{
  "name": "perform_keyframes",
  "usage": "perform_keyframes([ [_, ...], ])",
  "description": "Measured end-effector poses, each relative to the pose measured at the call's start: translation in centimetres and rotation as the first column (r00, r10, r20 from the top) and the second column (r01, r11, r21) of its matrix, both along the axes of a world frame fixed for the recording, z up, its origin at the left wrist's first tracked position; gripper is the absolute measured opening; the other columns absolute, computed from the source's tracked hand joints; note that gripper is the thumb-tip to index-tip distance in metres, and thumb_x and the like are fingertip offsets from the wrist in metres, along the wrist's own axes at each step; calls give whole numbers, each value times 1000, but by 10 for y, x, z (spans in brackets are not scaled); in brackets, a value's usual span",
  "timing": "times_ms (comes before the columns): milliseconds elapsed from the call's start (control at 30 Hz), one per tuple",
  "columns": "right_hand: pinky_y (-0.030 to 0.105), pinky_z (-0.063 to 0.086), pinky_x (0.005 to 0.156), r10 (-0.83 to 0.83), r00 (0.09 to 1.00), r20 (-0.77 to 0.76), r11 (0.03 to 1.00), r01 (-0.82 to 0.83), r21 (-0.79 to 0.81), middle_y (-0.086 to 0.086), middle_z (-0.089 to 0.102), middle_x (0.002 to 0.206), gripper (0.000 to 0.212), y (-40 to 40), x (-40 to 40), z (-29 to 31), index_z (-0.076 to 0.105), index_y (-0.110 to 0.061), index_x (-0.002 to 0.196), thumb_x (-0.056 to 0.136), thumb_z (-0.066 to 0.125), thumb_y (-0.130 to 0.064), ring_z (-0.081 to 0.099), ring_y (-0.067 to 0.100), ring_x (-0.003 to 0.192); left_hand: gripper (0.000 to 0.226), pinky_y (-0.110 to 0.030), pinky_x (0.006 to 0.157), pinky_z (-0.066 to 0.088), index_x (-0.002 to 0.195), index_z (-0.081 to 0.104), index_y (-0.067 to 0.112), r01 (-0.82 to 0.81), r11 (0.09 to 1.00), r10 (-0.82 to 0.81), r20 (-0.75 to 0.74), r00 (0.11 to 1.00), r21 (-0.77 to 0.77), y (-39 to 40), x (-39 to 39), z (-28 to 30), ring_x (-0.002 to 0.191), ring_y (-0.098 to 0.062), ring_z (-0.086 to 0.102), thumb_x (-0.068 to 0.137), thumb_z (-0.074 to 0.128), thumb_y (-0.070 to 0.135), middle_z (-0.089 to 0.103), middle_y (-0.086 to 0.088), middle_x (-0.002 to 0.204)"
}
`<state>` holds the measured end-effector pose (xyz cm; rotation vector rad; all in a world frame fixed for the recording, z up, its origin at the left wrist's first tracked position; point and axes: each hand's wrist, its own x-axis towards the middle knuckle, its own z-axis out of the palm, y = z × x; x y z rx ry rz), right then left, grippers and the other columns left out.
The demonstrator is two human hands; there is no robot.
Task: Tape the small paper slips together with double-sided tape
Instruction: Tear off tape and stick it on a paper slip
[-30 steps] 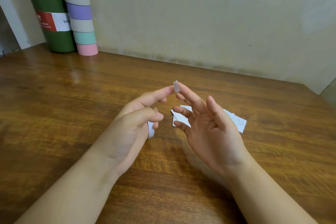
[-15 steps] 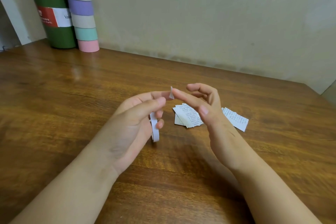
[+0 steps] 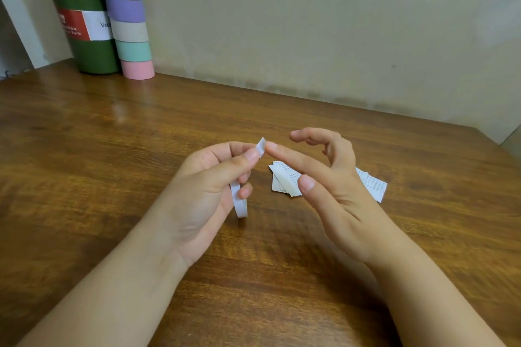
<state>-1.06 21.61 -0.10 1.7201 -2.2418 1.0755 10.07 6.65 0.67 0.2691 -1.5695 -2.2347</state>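
My left hand [image 3: 203, 191] pinches a small white tape piece [image 3: 261, 147] between thumb and index finger. Its lower fingers curl round a thin white roll of double-sided tape [image 3: 239, 201], which hangs just above the table. The straight index fingertip of my right hand [image 3: 332, 191] touches the piece's right edge; its thumb is apart and the other fingers arch loosely. Behind my right hand, a small pile of printed paper slips [image 3: 284, 177] lies on the table, with one more slip [image 3: 372, 183] showing to the right of that hand.
The wooden table [image 3: 112, 135] runs back to a beige wall. At the far left corner a green bottle [image 3: 84, 36] stands next to a tall stack of pastel tape rolls [image 3: 127, 17]. The table's right edge is near the far right.
The tape piece, earlier held between the two index fingertips, is now pinched by my left thumb and index. My right hand has turned palm-down, with only its index tip on the piece.
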Motion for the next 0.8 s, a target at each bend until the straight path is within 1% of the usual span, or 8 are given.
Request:
perform_keyframes([
  [100, 15, 13, 108, -15, 1000, -17, 999, 14, -31, -25, 29, 132, 40, 0, 1, 1, 39, -57, 133, 97, 28, -42, 25, 10, 132, 5, -27, 58, 31, 71, 71, 17, -20, 1000, 20, -14, 1000, 12, 2, 0, 0, 62, -11, 36, 67, 72, 21, 46, 3, 61],
  [233, 24, 28, 104, -80, 997, -3, 985, 78, -153, -19, 42, 123, 40, -2, 1, -2, 49, -47, 131, 95, 39, -34, 37, 11, 124, 12, -25, 60, 31, 74, 71, 16, -81, 997, 81, -16, 997, -16, 3, 1, 0, 60, -11, 36, 68, 66, 24, 46, 3, 59],
  [367, 8, 35, 89, -215, 970, 110, 911, 240, -335, -9, 56, 105, 29, 0, -7, -1, 59, -28, 121, 93, 54, -21, 53, 3, 104, 16, -26, 63, 35, 80, 78, 22, -150, 983, 148, -28, 989, -109, 4, 0, -1, 66, -12, 39, 73, 63, 24, 55, 7, 66],
  [467, 7, 37, 78, -269, 962, 38, 887, 263, -379, -9, 58, 90, 15, 0, -4, 2, 66, -21, 101, 89, 61, -13, 53, 0, 85, 29, -31, 72, 34, 90, 77, 32, -134, 961, 132, -25, 991, -241, 7, 0, -3, 73, -14, 39, 89, 54, 14, 57, 17, 72],
  [533, 10, 38, 73, -279, 959, -41, 887, 241, -394, -9, 57, 83, 9, -2, 2, 3, 66, -16, 90, 86, 64, -9, 52, 2, 78, 29, -33, 73, 32, 95, 75, 36, -107, 943, 104, -29, 994, -315, 10, -1, -4, 77, -16, 39, 91, 54, 17, 52, 16, 74],
  [600, 10, 37, 70, -286, 953, -98, 891, 226, -394, -11, 55, 80, 5, -5, 7, 3, 67, -14, 86, 86, 66, -9, 49, 3, 75, 29, -30, 73, 32, 98, 74, 37, -91, 934, 85, -34, 996, -347, 12, -2, -6, 77, -13, 41, 92, 53, 18, 52, 16, 76],
  [667, 9, 35, 69, -298, 945, -132, 889, 225, -398, -12, 53, 78, 3, -7, 9, 2, 68, -13, 84, 84, 64, -13, 46, 0, 73, 28, -25, 75, 32, 98, 74, 35, -71, 928, 60, -42, 997, -366, 14, -2, -6, 75, -1, 47, 90, 54, 18, 54, 17, 80],
  [800, 8, 33, 66, -342, 930, -132, 875, 264, -407, -8, 56, 74, 8, -8, 10, -1, 69, -14, 82, 82, 62, -18, 45, 1, 71, 24, -15, 78, 35, 99, 72, 39, -26, 893, 11, -37, 999, -449, 17, -1, -7, 76, 8, 49, 90, 56, 24, 53, 23, 82],
])
